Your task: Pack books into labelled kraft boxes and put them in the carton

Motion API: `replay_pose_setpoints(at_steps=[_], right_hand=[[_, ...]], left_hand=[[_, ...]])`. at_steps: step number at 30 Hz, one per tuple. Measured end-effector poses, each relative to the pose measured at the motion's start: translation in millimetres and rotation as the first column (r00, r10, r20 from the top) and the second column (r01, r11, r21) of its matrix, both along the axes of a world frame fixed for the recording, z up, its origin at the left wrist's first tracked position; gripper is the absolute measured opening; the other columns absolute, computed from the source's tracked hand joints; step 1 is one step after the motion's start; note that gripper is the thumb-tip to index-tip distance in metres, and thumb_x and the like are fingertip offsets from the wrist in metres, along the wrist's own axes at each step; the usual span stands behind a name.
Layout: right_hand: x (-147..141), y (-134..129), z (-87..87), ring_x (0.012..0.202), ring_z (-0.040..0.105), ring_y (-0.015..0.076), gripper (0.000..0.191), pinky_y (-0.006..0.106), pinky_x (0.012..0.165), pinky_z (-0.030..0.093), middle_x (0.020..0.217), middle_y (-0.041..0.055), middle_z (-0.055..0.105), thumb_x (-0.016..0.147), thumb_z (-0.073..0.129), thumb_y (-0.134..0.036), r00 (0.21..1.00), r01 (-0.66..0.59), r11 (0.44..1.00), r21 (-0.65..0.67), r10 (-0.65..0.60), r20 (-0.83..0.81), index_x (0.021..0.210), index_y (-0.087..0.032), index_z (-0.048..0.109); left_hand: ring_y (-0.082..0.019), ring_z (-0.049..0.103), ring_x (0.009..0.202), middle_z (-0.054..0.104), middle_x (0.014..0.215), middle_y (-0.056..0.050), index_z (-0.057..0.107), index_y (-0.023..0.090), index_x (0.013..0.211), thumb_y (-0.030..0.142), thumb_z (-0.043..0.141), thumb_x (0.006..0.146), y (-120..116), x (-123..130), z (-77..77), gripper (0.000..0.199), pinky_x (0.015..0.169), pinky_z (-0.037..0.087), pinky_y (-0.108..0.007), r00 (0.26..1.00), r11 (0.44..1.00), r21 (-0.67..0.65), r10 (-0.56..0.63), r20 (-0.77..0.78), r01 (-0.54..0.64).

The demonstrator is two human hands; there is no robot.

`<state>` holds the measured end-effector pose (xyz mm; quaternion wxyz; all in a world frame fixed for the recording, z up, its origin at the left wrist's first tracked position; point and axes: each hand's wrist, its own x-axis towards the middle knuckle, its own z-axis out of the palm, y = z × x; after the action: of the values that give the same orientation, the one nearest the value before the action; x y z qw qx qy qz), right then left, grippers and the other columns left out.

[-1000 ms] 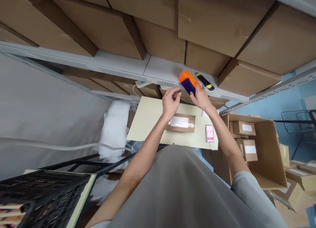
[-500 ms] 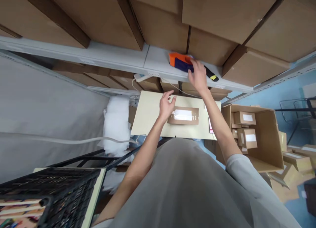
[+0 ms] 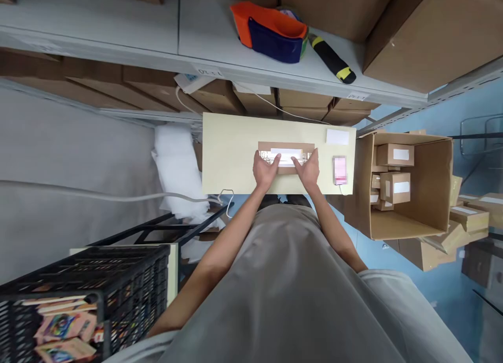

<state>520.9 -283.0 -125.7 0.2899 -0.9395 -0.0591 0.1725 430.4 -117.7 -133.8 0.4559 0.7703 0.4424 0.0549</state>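
Observation:
A small brown cardboard box (image 3: 286,145) lies on the cream tabletop (image 3: 231,153), a white label (image 3: 288,156) and shiny clear tape across its top. My left hand (image 3: 265,171) grips the box's left end, thumb resting on the top near the label. At the opposite end, my right hand (image 3: 308,171) holds the box the same way. Both thumbs point inward; the other fingers are partly hidden at the box's sides. On the shelf above lie an orange and dark-blue tape dispenser (image 3: 275,38) and a black-and-yellow utility knife (image 3: 333,59), neither touched by a hand.
To the right, a large open carton (image 3: 428,190) holds several small labelled boxes. A phone (image 3: 340,170) and a white paper slip (image 3: 337,136) lie at the table's right end. White wrapping material (image 3: 178,169) hangs on the left, above a black crate (image 3: 133,295) with colourful packs.
My right hand has left the tape dispenser on the shelf and come down to the box's right end. My left hand has closed on its left end. The view has tilted downward.

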Motion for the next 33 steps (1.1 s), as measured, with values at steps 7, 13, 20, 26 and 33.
replay_pose_setpoints(at_steps=[7, 13, 20, 26, 33], right_hand=[[20, -24, -4.2, 0.158, 0.060, 0.0321, 0.084, 0.050, 0.129, 0.051, 0.172, 0.0180, 0.060, 0.113, 0.037, -0.069, 0.996, 0.002, 0.959, 0.284, 0.023, -0.084, 0.179, -0.016, 0.035], [12, -37, -1.7, 0.146, 0.064, 0.0318, 0.079, 0.049, 0.122, 0.056, 0.167, 0.0273, 0.059, 0.108, 0.053, -0.069, 0.992, 0.127, 0.947, 0.297, -0.128, -0.016, 0.161, -0.011, 0.054], [2, -38, 19.9, 0.106, 0.073, 0.0276, 0.055, 0.043, 0.095, 0.064, 0.128, 0.0219, 0.078, 0.110, 0.049, -0.060, 0.979, 0.152, 0.961, 0.230, -0.179, 0.099, 0.123, -0.014, 0.075], [1, -13, 35.3, 0.105, 0.073, 0.0264, 0.043, 0.040, 0.093, 0.063, 0.131, 0.0190, 0.079, 0.107, 0.059, -0.051, 0.982, 0.059, 0.952, 0.301, -0.110, 0.156, 0.123, -0.015, 0.077], [-32, 12, 16.6, 0.089, 0.073, 0.0241, 0.024, 0.040, 0.097, 0.062, 0.121, 0.0150, 0.085, 0.100, 0.063, -0.033, 0.999, 0.040, 0.983, 0.181, -0.034, -0.038, 0.107, -0.018, 0.080]], left_hand=[[-0.036, 0.078, 0.126, 0.082, 0.133, -0.016, 0.069, 0.020, 0.143, 0.055, 0.078, 0.099, 14, -2, -7.5, 0.056, 0.115, 0.058, -0.047, 0.999, 0.999, -0.036, 0.004, 0.035, -0.002], [-0.031, 0.075, 0.127, 0.073, 0.147, -0.022, 0.071, 0.014, 0.142, 0.042, 0.076, 0.101, 28, -16, -14.1, 0.050, 0.113, 0.059, -0.043, 0.982, 0.998, -0.028, 0.058, 0.178, -0.054], [-0.023, 0.077, 0.100, 0.075, 0.129, -0.013, 0.080, 0.019, 0.127, 0.019, 0.069, 0.099, 36, -19, 4.0, 0.031, 0.099, 0.066, -0.039, 0.976, 0.996, -0.078, 0.053, 0.210, -0.037], [-0.022, 0.080, 0.104, 0.078, 0.130, -0.011, 0.079, 0.019, 0.125, 0.020, 0.071, 0.096, 72, -35, 23.6, 0.030, 0.103, 0.066, -0.037, 0.943, 0.999, -0.001, 0.045, 0.330, -0.047], [-0.026, 0.082, 0.119, 0.082, 0.124, -0.015, 0.071, 0.018, 0.114, 0.017, 0.063, 0.096, 95, -76, 2.6, 0.019, 0.109, 0.065, -0.041, 0.952, 0.964, -0.158, 0.242, 0.187, -0.214]])
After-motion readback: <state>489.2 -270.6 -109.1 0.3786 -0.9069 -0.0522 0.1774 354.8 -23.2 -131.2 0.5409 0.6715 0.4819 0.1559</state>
